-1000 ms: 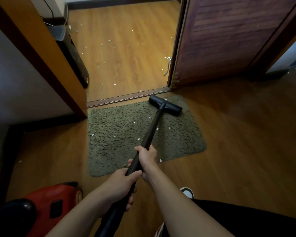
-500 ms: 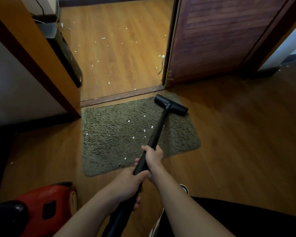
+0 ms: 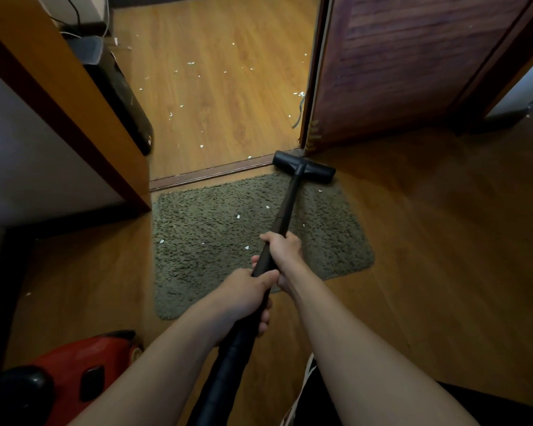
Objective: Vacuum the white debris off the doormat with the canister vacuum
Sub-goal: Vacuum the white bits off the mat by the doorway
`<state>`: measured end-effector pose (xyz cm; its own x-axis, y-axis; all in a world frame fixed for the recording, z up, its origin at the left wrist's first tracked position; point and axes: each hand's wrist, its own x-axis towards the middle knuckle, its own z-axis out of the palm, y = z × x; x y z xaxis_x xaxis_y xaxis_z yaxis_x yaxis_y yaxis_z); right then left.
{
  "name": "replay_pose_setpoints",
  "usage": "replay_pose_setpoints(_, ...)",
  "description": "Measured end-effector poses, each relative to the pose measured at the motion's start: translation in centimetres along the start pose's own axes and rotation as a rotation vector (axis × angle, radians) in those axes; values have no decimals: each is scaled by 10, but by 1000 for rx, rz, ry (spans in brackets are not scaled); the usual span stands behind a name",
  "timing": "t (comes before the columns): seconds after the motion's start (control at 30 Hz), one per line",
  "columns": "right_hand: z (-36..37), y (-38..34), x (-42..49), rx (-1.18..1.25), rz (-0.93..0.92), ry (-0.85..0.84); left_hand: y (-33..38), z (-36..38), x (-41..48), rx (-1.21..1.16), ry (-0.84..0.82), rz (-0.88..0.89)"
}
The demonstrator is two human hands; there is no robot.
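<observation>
A shaggy grey-green doormat [image 3: 210, 241] lies on the wood floor before a doorway, with several white debris flecks [image 3: 238, 216] scattered on it. The black vacuum wand [image 3: 285, 210] runs from my hands to its T-shaped floor head [image 3: 303, 170], which rests at the mat's far right corner by the threshold. My right hand [image 3: 282, 249] grips the wand higher up, and my left hand [image 3: 246, 295] grips it just below, where the ribbed hose begins. The red canister vacuum [image 3: 74, 373] sits at the bottom left.
More white flecks [image 3: 191, 63] litter the floor beyond the threshold strip [image 3: 210, 175]. A dark wooden door [image 3: 397, 66] stands open on the right, a door frame [image 3: 68, 96] and a black appliance [image 3: 120, 93] on the left. My shoe shows at the bottom.
The floor head has been pushed forward, from the mat's upper middle to its far right corner at the threshold. Both hands kept their grip and moved forward.
</observation>
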<state>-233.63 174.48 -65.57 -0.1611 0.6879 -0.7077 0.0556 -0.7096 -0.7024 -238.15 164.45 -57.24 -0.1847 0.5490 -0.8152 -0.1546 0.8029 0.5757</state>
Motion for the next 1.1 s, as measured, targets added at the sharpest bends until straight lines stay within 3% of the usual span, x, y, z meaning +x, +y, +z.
replay_pose_setpoints(0.7,8,0,-1,32,26,18,1,-11,1,16,-38,-14)
replay_pose_setpoints(0.93,6,0,6,18,20,91,4,-8,3,-8,-71,-27)
replay_pose_setpoints(1.1,15,-3,-3,26,44,26,4,-17,-3,-29,-51,-38)
